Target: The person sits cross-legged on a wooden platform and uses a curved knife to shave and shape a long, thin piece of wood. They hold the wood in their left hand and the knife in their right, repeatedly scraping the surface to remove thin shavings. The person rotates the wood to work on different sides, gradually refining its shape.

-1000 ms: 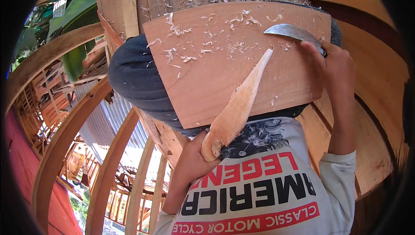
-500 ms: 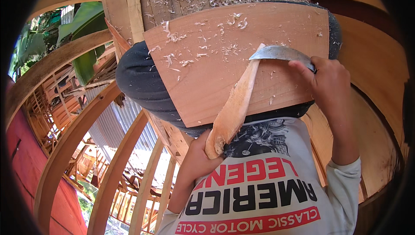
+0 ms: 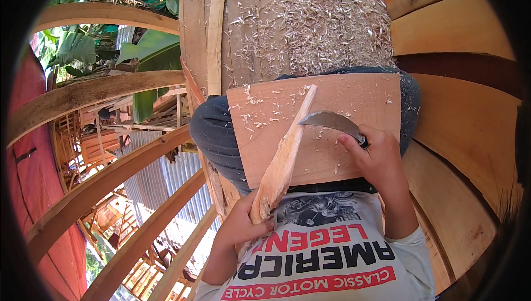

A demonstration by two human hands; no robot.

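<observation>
In my left hand (image 3: 238,223) is the thick lower end of a long, tapered piece of wood (image 3: 280,162), its surface pale and freshly carved. Its narrow tip points up and away from me over a flat wooden board (image 3: 343,162) that lies across my lap. My right hand (image 3: 377,154) is closed round the dark handle of a curved knife (image 3: 331,119). The blade's point meets the right edge of the carved piece, partway below the tip. Curled shavings are scattered on the board, mostly at its left and upper parts.
Beyond my knees, a plank floor (image 3: 238,30) is strewn with wood shavings (image 3: 332,19). Curved wooden ribs (image 3: 105,88) stand along the left, with corrugated metal sheets (image 3: 160,168) and a red panel (image 3: 38,190) past them. Curved planks (image 3: 453,113) rise on the right.
The knife blade has slid down from near the tip of the carved piece toward me. The whole view has tilted, so more of the shaving-covered floor shows. Both hands keep their grip.
</observation>
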